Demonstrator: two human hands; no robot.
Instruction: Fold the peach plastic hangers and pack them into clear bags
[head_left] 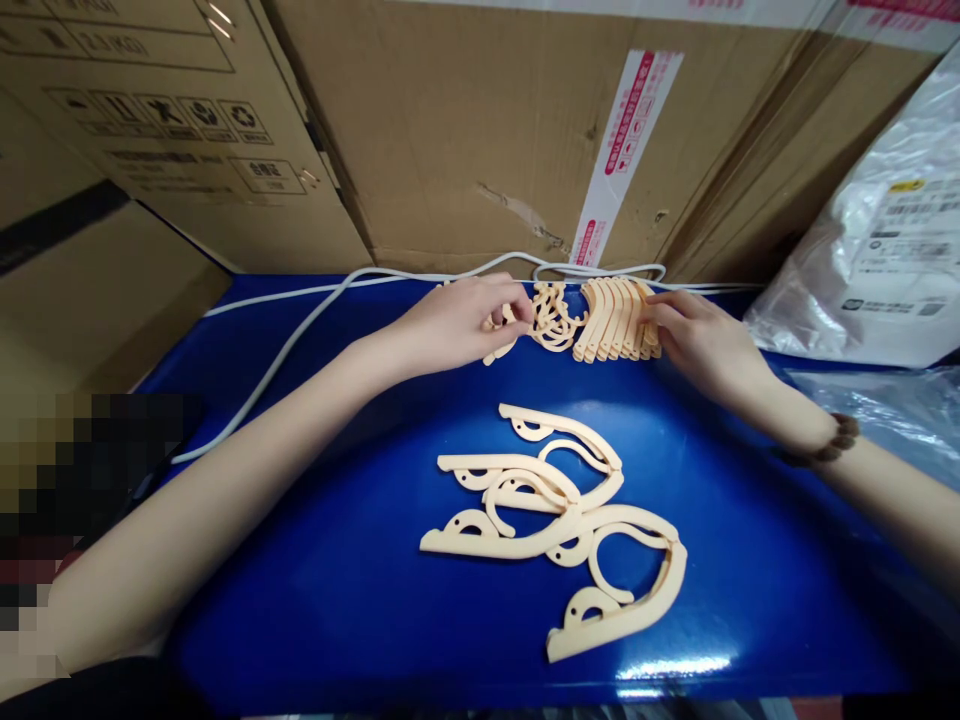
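Along the back of the blue table my left hand [484,318] bends over a small pile of beige plastic hanger arms [496,350], partly hidden under it. Its thumb and index finger are pinched together at the edge of a heap of curved hanger hooks [553,325]; what they hold, if anything, is hidden. My right hand [697,335] has its fingertips closed on the right end of a neat row of hanger arms [611,325]. Nearer me lie three folded beige hangers, one at the back [592,435], one at left [517,545] and one at right [679,560], overlapping.
A white cable [300,365] loops along the back and left of the blue table [337,600]. Large cardboard boxes [465,130] wall in the back, with another carton [75,290] at left. A white plastic parcel [885,230] stands at right, beside clear plastic film [892,410].
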